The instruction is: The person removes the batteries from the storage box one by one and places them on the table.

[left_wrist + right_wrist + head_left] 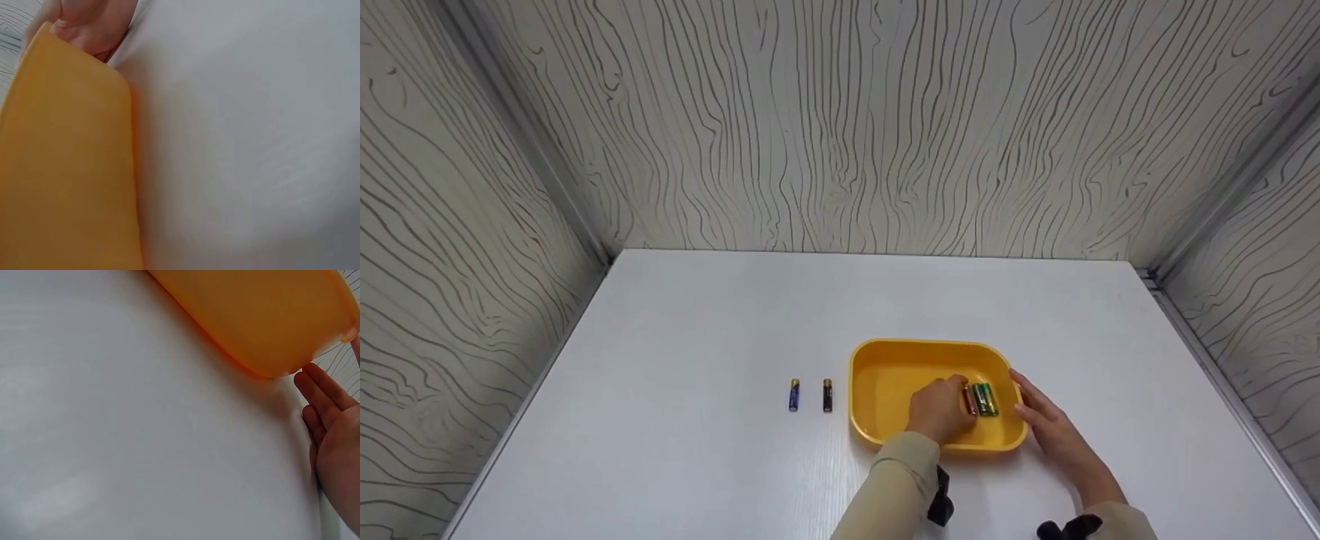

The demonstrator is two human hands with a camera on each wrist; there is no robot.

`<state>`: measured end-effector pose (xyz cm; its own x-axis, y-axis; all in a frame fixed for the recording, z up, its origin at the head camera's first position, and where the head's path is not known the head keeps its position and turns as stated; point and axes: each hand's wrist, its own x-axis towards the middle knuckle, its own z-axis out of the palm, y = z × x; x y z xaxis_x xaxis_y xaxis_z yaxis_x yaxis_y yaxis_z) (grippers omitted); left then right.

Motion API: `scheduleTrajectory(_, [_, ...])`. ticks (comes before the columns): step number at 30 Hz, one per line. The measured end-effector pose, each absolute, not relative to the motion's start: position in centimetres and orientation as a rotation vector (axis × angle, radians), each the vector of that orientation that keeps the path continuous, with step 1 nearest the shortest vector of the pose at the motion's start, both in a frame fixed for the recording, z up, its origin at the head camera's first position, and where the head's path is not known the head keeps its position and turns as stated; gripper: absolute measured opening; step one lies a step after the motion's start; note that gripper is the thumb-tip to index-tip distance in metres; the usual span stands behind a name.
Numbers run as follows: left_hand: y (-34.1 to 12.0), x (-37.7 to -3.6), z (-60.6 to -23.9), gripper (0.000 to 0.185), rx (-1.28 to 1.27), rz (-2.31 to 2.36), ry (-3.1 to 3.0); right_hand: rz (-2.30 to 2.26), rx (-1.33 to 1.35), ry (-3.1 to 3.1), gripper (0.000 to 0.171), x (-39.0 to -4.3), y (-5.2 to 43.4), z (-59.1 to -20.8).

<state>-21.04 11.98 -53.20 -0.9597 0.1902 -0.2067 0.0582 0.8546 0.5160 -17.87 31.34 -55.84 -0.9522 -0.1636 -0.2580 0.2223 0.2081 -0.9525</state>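
A yellow-orange plastic tray (892, 375) stands on the white table. My left hand (937, 409) reaches over its near wall, and the fingertips pinch a red battery (970, 400) by its ends. Beside that, a dark green battery (979, 399) and a green-and-gold battery (988, 399) lie parallel in the tray's right part. Outside the right wall, my right hand (1054, 431) touches the tray with straight fingers (323, 388), its thumb tip at the rim. In the left wrist view, the tray's wall (73, 140) hides the left fingertips.
Left of the tray, a blue battery (794, 394) and a black battery (828, 395) with gold tops lie apart on the table (697, 450). Wood-grain panels (825, 135) stand around the table's back and sides.
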Motion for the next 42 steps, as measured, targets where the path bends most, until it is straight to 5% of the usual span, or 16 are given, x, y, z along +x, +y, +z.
scheduleTrajectory(9, [12.0, -21.0, -52.9, 0.048, 0.223, 0.606, 2.849, -1.775, 0.034, 2.213, 0.061, -17.9, 31.5, -56.0])
scheduleTrajectory(29, [9.8, -21.5, -49.6, 0.049, 0.200, 1.049, 2.573, -1.754, 0.061, 2.217, 0.062, -18.0, 31.7, -55.8])
scheduleTrajectory(42, [7.0, -22.2, -48.5, 0.056, 0.598, 0.805, 2.749, -1.807, 0.070, 2.144, 0.063, -18.1, 31.4, -55.7])
